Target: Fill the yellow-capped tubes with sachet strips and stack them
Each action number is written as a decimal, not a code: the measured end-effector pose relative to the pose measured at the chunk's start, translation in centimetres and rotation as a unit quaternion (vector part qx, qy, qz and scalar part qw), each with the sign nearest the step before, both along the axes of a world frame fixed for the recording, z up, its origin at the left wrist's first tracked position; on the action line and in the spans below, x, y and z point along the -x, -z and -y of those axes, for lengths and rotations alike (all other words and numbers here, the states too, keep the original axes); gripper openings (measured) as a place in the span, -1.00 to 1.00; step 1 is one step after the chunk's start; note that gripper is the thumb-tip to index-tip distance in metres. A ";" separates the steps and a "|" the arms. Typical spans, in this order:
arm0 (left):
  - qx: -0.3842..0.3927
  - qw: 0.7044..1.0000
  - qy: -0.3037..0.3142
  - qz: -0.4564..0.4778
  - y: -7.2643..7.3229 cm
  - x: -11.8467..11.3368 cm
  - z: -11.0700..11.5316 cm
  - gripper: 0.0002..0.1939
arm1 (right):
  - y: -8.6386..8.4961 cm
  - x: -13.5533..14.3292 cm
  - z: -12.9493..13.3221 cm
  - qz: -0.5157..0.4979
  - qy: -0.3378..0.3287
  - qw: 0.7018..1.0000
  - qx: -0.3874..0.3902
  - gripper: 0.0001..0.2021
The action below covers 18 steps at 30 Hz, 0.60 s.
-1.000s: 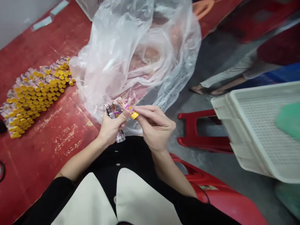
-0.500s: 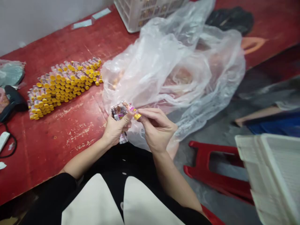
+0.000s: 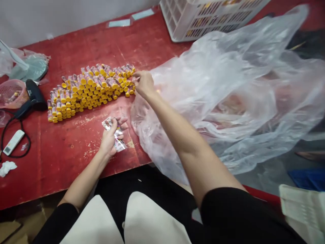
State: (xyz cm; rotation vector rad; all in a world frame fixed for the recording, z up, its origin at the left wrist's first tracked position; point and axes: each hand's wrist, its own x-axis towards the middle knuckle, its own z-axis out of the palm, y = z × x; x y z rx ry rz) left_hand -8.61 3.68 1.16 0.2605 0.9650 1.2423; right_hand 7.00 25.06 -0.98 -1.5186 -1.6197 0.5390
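Several printed clear plastic sleeves (image 3: 120, 145) lie across the palm of my left hand (image 3: 109, 137), pinned by the thumb while the fingers stick out loosely. At the right end of the pile, my right hand (image 3: 145, 83) has its fingers bent around the end of a yellow-capped tube, largely hidden by the fingers. The pile of yellow-capped tubes (image 3: 87, 91) in printed wrappers lies stacked, caps facing me. Just right of my right hand spreads a big clear plastic bag (image 3: 193, 88), its contents blurred.
On the red table (image 3: 61, 142) at left are a black hair dryer (image 3: 38, 96) with its cord, a pink basket (image 3: 12, 91) and a white power strip (image 3: 14, 142). A white crate (image 3: 177, 20) of wrapped items stands at the back. A pale bin (image 3: 302, 210) is at lower right.
My right hand has moved from beside my left hand, with a yellow-capped tube, out to the pile's right end. My left hand still has the sleeves. The view has shifted left.
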 end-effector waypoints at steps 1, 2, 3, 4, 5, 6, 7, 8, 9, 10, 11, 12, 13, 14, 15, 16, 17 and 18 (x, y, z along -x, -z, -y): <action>-0.001 1.000 0.007 0.008 0.0 0.0 -0.2 -0.72 | -0.6 -0.6 2.5 -0.021 -0.030 0.999 -0.026 -0.92; -0.002 1.000 0.015 0.015 0.0 -0.2 -0.3 -0.71 | -1.3 -1.4 5.6 -0.045 -0.062 0.996 -0.047 -0.92; -0.004 0.999 0.028 0.021 -0.2 -0.6 -0.3 -0.70 | -2.2 -2.2 9.2 -0.070 -0.097 0.991 -0.054 -0.91; -0.010 0.999 0.042 0.024 -0.3 -1.2 -0.2 -0.69 | -3.1 -2.7 12.9 -0.092 -0.138 0.985 -0.039 -0.87; -0.020 0.998 0.058 0.027 -0.5 -1.8 -0.1 -0.70 | -3.8 -3.0 16.2 -0.116 -0.173 0.978 -0.017 -0.85; -0.029 0.996 0.083 0.028 -0.7 -2.7 -0.1 -0.72 | -4.1 -3.2 19.0 -0.142 -0.206 0.968 0.006 -0.82; -0.050 0.995 0.084 0.030 -0.8 -3.7 -0.1 -0.75 | -4.3 -3.4 21.1 -0.170 -0.204 0.964 0.023 -0.83; -0.074 0.992 0.101 0.034 -0.9 -4.8 -0.1 -0.76 | -4.2 -3.7 22.6 -0.196 -0.182 0.963 0.026 -0.85; -0.096 0.988 0.119 0.027 -1.1 -6.0 0.1 -0.75 | -4.1 -4.4 23.7 -0.212 -0.152 0.965 0.021 -0.88; -0.115 0.984 0.134 0.013 -1.3 -7.1 0.5 -0.73 | -4.0 -5.2 24.6 -0.219 -0.113 0.969 0.009 -0.91; -0.129 0.981 0.145 -0.005 -1.6 -8.2 1.2 -0.73 | -4.1 -6.1 25.5 -0.218 -0.078 0.973 -0.004 -0.92; -0.137 0.979 0.151 -0.027 -2.0 -9.2 1.9 -0.73 | -4.2 -6.9 26.3 -0.212 -0.051 0.976 -0.016 -0.91; -0.138 0.978 0.151 -0.050 -2.3 -10.1 2.7 -0.72 | -4.4 -7.7 27.2 -0.203 -0.037 0.978 -0.025 -0.91; -0.134 0.977 0.146 -0.073 -2.6 -10.8 3.4 -0.71 | -4.5 -8.6 28.2 -0.195 -0.035 0.980 -0.031 -0.89; -0.128 0.977 0.138 -0.097 -2.8 -11.4 4.0 -0.69 | -4.5 -9.6 29.1 -0.184 -0.034 0.982 -0.038 -0.86; -0.119 0.977 0.129 -0.120 -3.0 -11.9 4.4 -0.65 | -4.3 -10.8 30.0 -0.164 -0.021 0.985 -0.041 -0.83; -0.108 0.977 0.122 -0.140 -3.2 -12.3 4.7 -0.60 | -4.0 -12.4 30.9 -0.126 0.025 0.991 -0.033 -0.81; -0.098 0.976 0.117 -0.156 -3.4 -12.5 4.8 -0.55 | -3.5 -14.5 31.9 -0.075 0.104 0.992 -0.013 -0.79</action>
